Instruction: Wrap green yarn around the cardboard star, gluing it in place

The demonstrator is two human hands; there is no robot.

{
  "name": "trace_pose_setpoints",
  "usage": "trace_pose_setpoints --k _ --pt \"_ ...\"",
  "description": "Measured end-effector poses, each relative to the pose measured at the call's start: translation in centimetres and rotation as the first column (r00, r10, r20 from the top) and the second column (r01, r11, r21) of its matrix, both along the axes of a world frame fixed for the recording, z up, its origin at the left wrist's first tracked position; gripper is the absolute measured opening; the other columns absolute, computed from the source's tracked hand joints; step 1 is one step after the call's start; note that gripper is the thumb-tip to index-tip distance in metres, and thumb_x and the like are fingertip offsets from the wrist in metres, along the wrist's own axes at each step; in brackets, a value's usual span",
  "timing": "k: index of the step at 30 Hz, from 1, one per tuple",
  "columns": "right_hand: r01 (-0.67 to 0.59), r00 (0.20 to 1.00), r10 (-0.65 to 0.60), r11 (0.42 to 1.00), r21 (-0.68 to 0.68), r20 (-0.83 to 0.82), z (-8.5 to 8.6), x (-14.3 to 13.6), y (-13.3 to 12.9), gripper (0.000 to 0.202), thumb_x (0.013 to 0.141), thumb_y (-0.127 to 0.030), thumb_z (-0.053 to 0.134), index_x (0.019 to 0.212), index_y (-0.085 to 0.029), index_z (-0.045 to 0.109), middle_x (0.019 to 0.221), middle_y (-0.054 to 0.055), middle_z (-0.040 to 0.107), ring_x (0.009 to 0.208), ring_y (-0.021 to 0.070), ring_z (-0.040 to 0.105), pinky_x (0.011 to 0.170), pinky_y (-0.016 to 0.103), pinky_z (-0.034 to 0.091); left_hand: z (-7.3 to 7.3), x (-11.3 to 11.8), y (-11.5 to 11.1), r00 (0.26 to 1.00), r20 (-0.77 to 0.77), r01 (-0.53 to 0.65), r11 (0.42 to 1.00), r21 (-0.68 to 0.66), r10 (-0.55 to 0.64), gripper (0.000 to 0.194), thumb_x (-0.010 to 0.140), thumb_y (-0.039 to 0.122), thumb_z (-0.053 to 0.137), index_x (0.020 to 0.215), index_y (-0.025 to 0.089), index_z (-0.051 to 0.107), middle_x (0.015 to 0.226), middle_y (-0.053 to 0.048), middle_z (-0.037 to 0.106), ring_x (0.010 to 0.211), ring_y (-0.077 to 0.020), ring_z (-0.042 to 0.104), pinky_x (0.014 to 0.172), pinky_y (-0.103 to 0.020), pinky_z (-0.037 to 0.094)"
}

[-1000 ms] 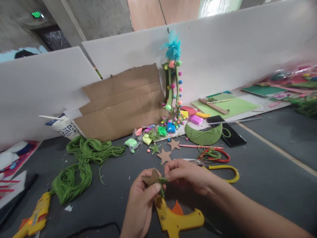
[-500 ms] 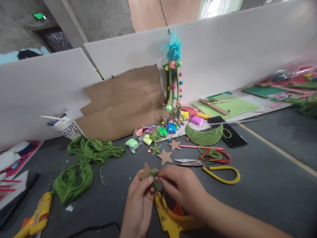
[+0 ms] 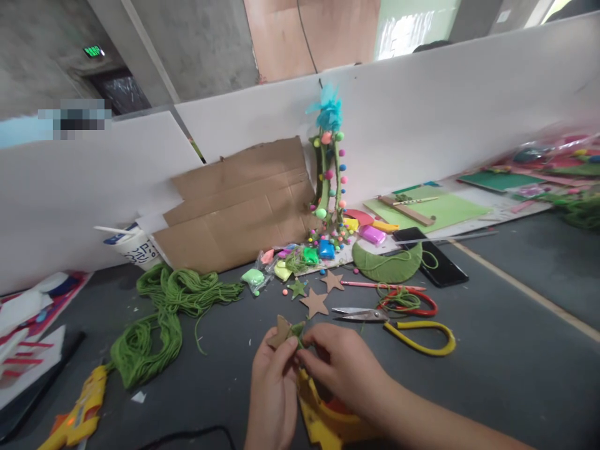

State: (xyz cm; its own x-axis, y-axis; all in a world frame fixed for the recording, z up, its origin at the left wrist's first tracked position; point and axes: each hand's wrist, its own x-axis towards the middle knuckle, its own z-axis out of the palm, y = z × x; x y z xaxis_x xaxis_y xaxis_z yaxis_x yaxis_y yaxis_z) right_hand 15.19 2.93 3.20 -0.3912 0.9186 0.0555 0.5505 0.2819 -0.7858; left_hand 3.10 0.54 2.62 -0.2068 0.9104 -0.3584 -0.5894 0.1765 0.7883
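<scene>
Your left hand (image 3: 274, 378) holds a yarn-wrapped star (image 3: 281, 332) between thumb and fingers at the near middle of the bench (image 3: 515, 369). Your right hand (image 3: 344, 362) has its fingers drawn narrow at the star's right side; I cannot tell whether they pinch a strand. Room is tight on your near side: a yellow glue gun (image 3: 312, 409) lies below the star, partly covered by your right hand. Just beyond sits a plain cardboard star (image 3: 315, 303), with scissors (image 3: 375, 315) to its right, blades pointing left. Leftward, a broad dark strip separates your left hand from the green yarn (image 3: 180, 294). Rightward, the surface runs wide to a pale strip (image 3: 525, 290). The white partition (image 3: 435, 119) bounds your far edge.
</scene>
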Motion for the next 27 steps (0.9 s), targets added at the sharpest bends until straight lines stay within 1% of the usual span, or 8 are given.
trace_pose_setpoints --k 3,5,8,10,13,17,21,27 --pt "-0.005 1.000 0.004 0.999 -0.047 -0.013 0.1 0.4 0.7 0.017 0.082 -0.020 0.054 0.069 -0.018 0.064 0.066 0.000 0.065 0.063 0.0139 0.057 0.055 0.020 0.035 -0.1 0.0 0.0 0.998 -0.028 0.064 0.998 0.010 -0.063 0.015 0.071 0.013 0.070 0.085 0.016 0.066 0.077 -0.001 0.068 0.072 -0.0131 0.061 0.067 -0.023 0.048" --pt "-0.019 1.000 0.018 0.997 -0.074 -0.016 0.1 0.9 1.2 0.016 0.081 -0.020 0.055 0.068 -0.017 0.065 0.063 -0.001 0.064 0.061 0.0135 0.056 0.053 0.020 0.033 0.1 -0.2 0.1 0.991 -0.058 0.122 0.992 0.009 -0.122 0.018 0.070 0.013 0.071 0.087 0.015 0.066 0.078 -0.002 0.068 0.070 -0.0132 0.061 0.066 -0.023 0.048" --pt "-0.066 0.998 0.065 0.992 -0.108 -0.010 0.5 1.6 1.6 0.016 0.077 -0.020 0.057 0.068 -0.017 0.069 0.059 -0.001 0.063 0.057 0.0128 0.054 0.048 0.019 0.030 0.7 -1.0 0.2 0.967 -0.117 0.227 0.974 0.008 -0.224 0.019 0.064 0.012 0.075 0.080 0.015 0.065 0.072 -0.001 0.065 0.061 -0.0127 0.058 0.060 -0.024 0.048" --pt "-0.102 0.995 0.102 0.987 -0.124 0.001 0.8 1.8 1.6 0.016 0.075 -0.018 0.057 0.068 -0.018 0.071 0.060 -0.002 0.065 0.055 0.0121 0.054 0.046 0.019 0.028 1.1 -1.5 0.3 0.948 -0.170 0.274 0.962 0.004 -0.269 0.016 0.065 0.018 0.075 0.078 0.016 0.065 0.071 -0.001 0.065 0.060 -0.0139 0.058 0.058 -0.025 0.048" --pt "-0.128 0.990 0.134 0.984 -0.122 0.041 1.2 1.8 1.1 0.016 0.073 -0.016 0.057 0.064 -0.018 0.070 0.057 -0.001 0.064 0.051 0.0116 0.052 0.045 0.020 0.025 1.3 -2.2 0.4 0.913 -0.286 0.301 0.954 -0.017 -0.293 0.015 0.067 0.020 0.074 0.081 0.017 0.068 0.065 0.002 0.063 0.056 -0.0115 0.055 0.055 -0.021 0.043" --pt "-0.151 0.981 0.160 0.985 -0.083 0.108 1.2 1.3 0.7 0.016 0.072 -0.017 0.057 0.061 -0.017 0.068 0.059 0.001 0.065 0.052 0.0122 0.051 0.047 0.022 0.023 0.8 -2.6 0.4 0.860 -0.397 0.328 0.943 -0.049 -0.320 0.013 0.067 0.016 0.075 0.079 0.016 0.070 0.062 0.002 0.062 0.058 -0.0120 0.053 0.055 -0.020 0.039" --pt "-0.170 0.969 0.175 0.985 -0.042 0.174 1.1 1.1 0.6 0.016 0.076 -0.020 0.057 0.067 -0.017 0.070 0.065 0.004 0.069 0.057 0.0139 0.054 0.049 0.024 0.024 0.2 -2.5 0.2 0.834 -0.429 0.358 0.932 -0.055 -0.346 0.008 0.070 0.015 0.071 0.078 0.017 0.069 0.065 0.002 0.062 0.063 -0.0133 0.052 0.058 -0.021 0.038" --pt "-0.189 0.949 0.182 0.982 0.002 0.257 1.2 1.2 0.7 0.015 0.078 -0.020 0.056 0.074 -0.017 0.071 0.072 0.005 0.072 0.062 0.0162 0.060 0.052 0.025 0.026 -0.1 -2.1 0.2 0.834 -0.413 0.379 0.924 -0.050 -0.365 0.009 0.075 0.020 0.069 0.083 0.019 0.068 0.073 0.000 0.064 0.070 -0.0154 0.054 0.063 -0.022 0.040"
